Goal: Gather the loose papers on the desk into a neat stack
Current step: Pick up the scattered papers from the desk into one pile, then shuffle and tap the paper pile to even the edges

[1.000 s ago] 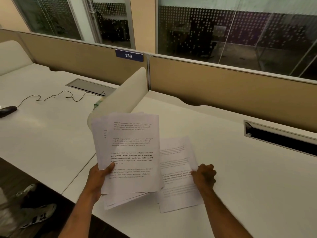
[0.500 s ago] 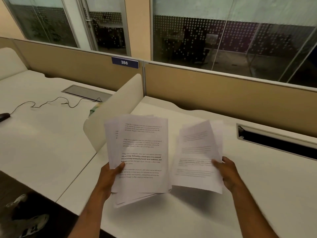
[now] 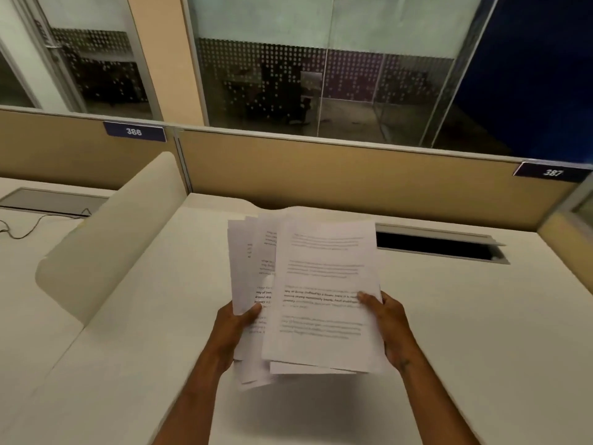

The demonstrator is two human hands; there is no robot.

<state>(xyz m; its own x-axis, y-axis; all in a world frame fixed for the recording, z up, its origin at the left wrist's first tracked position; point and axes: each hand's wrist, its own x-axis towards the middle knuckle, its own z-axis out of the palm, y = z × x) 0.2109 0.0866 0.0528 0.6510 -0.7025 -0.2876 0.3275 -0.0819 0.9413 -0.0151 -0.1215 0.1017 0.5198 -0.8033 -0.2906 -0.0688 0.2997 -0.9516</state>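
Note:
A bundle of white printed papers (image 3: 321, 284) hangs in the air above the white desk (image 3: 465, 332), held upright and tilted toward me. My left hand (image 3: 234, 329) grips the bundle's left edge, thumb on the front. My right hand (image 3: 385, 322) holds the right edge, thumb pressed on the top sheet. The sheets are fanned and uneven: the top sheet sits shifted to the right, and several edges stick out at the left and bottom. I see no loose sheet lying on the desk.
A cream rounded divider (image 3: 112, 239) stands left of the papers. A tan partition (image 3: 337, 175) with labels 386 and 387 runs behind. An open cable slot (image 3: 439, 245) lies at the right rear. A black cable (image 3: 29, 226) trails on the left desk.
My right hand lifted the last sheet off the desk and carried it left onto the front of the bundle held by my left hand. The view shifted right.

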